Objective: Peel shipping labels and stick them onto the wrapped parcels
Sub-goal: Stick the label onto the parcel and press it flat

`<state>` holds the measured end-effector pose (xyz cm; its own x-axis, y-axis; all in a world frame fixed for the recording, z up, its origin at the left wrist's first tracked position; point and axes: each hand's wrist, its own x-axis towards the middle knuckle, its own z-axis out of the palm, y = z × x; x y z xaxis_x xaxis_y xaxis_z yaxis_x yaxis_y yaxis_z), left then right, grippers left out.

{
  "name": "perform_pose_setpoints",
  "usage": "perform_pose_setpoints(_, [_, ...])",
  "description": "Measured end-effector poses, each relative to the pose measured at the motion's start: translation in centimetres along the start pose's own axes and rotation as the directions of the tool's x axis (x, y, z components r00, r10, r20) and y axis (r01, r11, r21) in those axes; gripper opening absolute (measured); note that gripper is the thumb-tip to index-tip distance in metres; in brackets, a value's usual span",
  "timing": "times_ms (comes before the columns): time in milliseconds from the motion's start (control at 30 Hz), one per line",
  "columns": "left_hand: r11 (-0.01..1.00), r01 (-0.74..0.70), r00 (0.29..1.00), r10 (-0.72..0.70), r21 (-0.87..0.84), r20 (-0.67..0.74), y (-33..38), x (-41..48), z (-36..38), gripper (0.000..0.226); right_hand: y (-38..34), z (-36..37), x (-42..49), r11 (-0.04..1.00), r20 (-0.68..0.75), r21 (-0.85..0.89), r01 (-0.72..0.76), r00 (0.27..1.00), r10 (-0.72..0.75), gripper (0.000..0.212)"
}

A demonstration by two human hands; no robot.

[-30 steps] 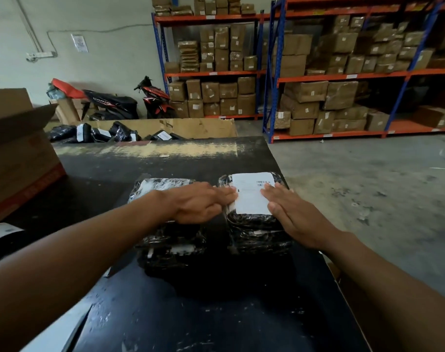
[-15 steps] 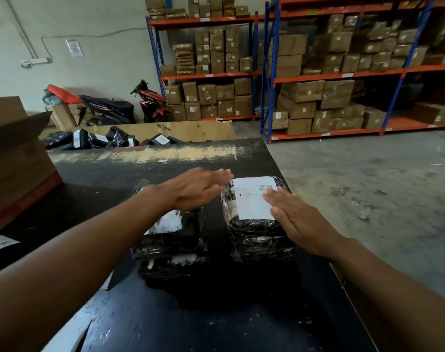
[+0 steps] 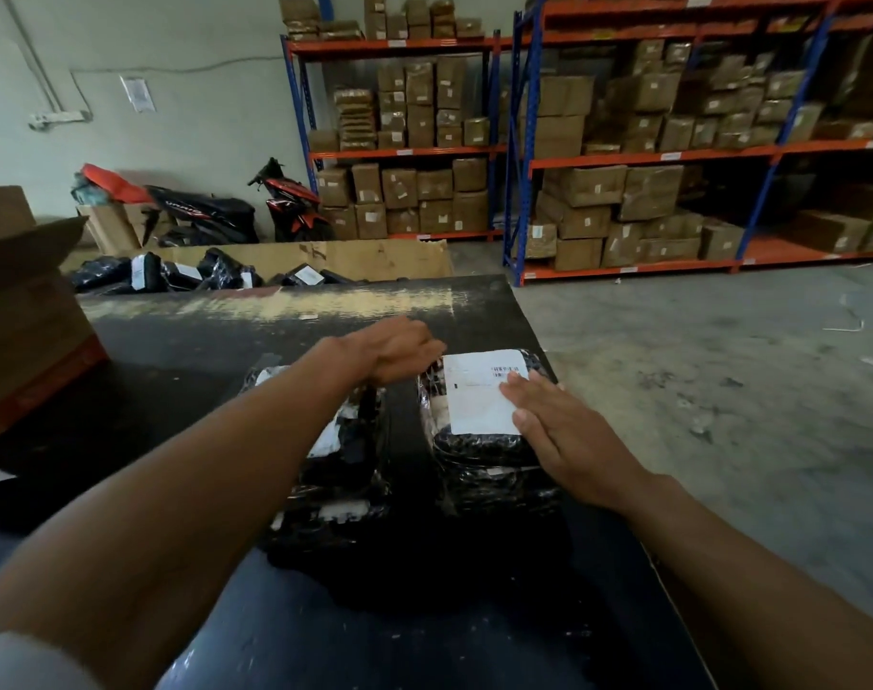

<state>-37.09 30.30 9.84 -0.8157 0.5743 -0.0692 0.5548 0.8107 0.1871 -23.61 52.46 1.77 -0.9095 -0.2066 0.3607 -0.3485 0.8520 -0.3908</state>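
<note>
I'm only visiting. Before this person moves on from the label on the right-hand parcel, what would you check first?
1. White rectangular shipping label sits on the top black film-wrapped parcel of the right stack: ok.
2. Right hand presses it with straight fingers: ok.
3. Label's right edge stuck down: cannot tell, the fingers cover it.
4. Barcode uncovered: ok.
5. Left hand free, holding nothing: ok.
6. Top parcel of the left black stack labelled: cannot tell, only part of a white patch shows.
</note>
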Motion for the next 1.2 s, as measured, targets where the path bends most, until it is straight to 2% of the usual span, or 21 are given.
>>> perform_pose_setpoints(67, [0.998,-0.059,0.998,0.058,-0.039,-0.028,2.5,0.1,0.3,0.054,0.1,0.0,0.1,1.0,-0.011,-0.003,-0.001,1.0,0.001,0.073])
perform_pose_setpoints(133, [0.994,-0.111,0.994,0.111,-0.006,-0.011,4.3,-0.2,1.1,0.05,0.2,-0.1,0.1,1.0,0.004,-0.009,-0.006,1.0,0.006,0.064])
perform_pose_setpoints(200, [0.993,-0.112,0.994,0.112,0.022,0.002,3.5,-0.8,1.8,0.045,0.2,-0.1,0.1,1.0,0.011,-0.012,-0.001,1.0,0.001,0.06])
perform_pose_setpoints(267, [0.999,-0.049,0.999,0.049,0.002,0.004,1.6,-1.5,1.5,0.038,0.2,0.0,0.2,1.0,-0.001,-0.005,0.007,1.0,-0.007,0.062])
perform_pose_setpoints(400, [0.998,0.057,0.997,-0.057,-0.015,-0.046,1.3,-3.0,0.3,0.041,0.4,0.5,0.0,1.0,-0.012,0.008,0.003,1.0,-0.003,0.072])
perform_pose_setpoints(533, [0.991,0.134,0.986,-0.133,0.005,-0.101,3.6,-3.5,0.5,0.041,0.0,0.2,-0.1,1.0,0.002,0.0,-0.007,1.0,0.007,0.066])
perform_pose_setpoints(667, [0.934,0.309,0.938,-0.33,-0.177,-0.106,5.8,-3.6,3.4,0.042,-0.4,0.1,-0.1,0.997,0.002,0.065,-0.044,0.999,0.043,0.057])
perform_pose_setpoints(733, [0.849,0.331,0.907,-0.407,-0.411,-0.111,6.9,-4.1,5.3,0.057,-0.5,0.1,0.2,0.983,-0.001,0.161,-0.085,0.996,0.087,0.046])
perform_pose_setpoints(833, [0.681,0.237,0.863,-0.475,-0.693,-0.172,7.7,-4.6,7.5,0.069,-1.1,-0.1,0.6,0.915,-0.036,0.366,-0.169,0.98,0.196,0.038])
perform_pose_setpoints(900, [0.564,0.17,0.833,-0.521,-0.808,-0.188,7.7,-4.7,8.0,0.071,-1.3,-0.3,0.9,0.879,-0.079,0.434,-0.198,0.964,0.256,0.035])
perform_pose_setpoints(967, [0.492,0.129,0.818,-0.544,-0.861,-0.189,7.9,-4.8,7.9,0.073,-1.2,-0.5,1.2,0.859,-0.11,0.468,-0.208,0.951,0.29,0.037])
perform_pose_setpoints(1033, [0.392,0.07,0.808,-0.561,-0.917,-0.178,8.2,-4.8,7.8,0.065,-1.0,-0.8,1.6,0.829,-0.127,0.5,-0.25,0.926,0.355,0.048])
perform_pose_setpoints(1100, [0.276,0.008,0.808,-0.568,-0.961,-0.156,8.5,-4.7,8.0,0.054,-0.5,-0.6,2.3,0.761,-0.087,0.554,-0.339,0.885,0.457,0.072])
perform_pose_setpoints(1167, [0.221,-0.021,0.806,-0.573,-0.975,-0.147,8.3,-4.5,8.3,0.06,-0.2,-0.1,2.9,0.62,0.035,0.637,-0.459,0.82,0.571,0.094])
perform_pose_setpoints(1200, [0.204,-0.032,0.808,-0.572,-0.978,-0.146,8.3,-4.5,8.4,0.067,0.1,0.3,3.2,0.556,0.083,0.676,-0.484,0.799,0.595,0.095])
